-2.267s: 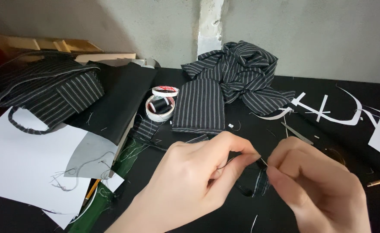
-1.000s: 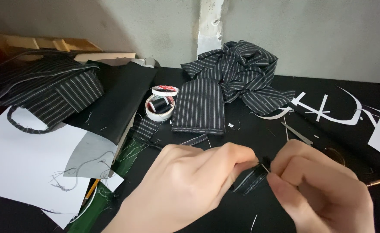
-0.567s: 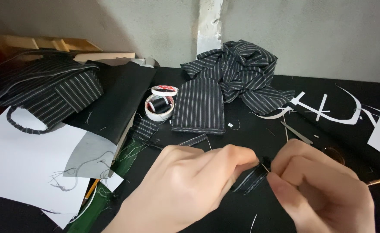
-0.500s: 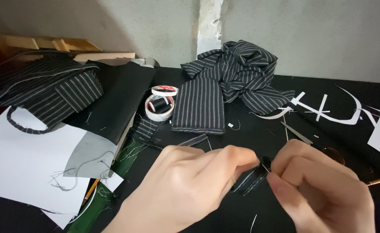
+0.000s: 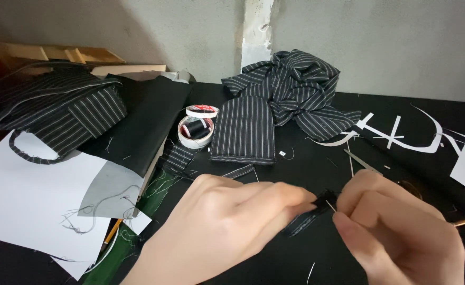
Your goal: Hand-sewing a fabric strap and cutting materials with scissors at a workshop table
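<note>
- Head view, the only one: left hand and right hand meet low in the middle, both over the black table.
- A small fabric strip sits right between them. The left fingers are pinched shut on its upper end; the rest hangs out below the fingertips, slanting down-left.
- The right hand is closed too, thumb and fingers pressed together at the strip's top end. It looks like there's a thin needle in that pinch, but it's too small to be sure.
- The strip is dark with faint pale pinstripes, narrow, slightly frayed looking.
- Same pinstripe stuff is all over: a flat rounded panel straight above the hands, a crumpled heap behind it, another pile far left.
- 2 tape rolls just left of the panel, white with red edges, and a black thread spool inside the nearer one.
- White paper lower left with loose threads on it, and white paper offcuts on the right.
- Scissors just above the right hand, partly hidden.
</note>
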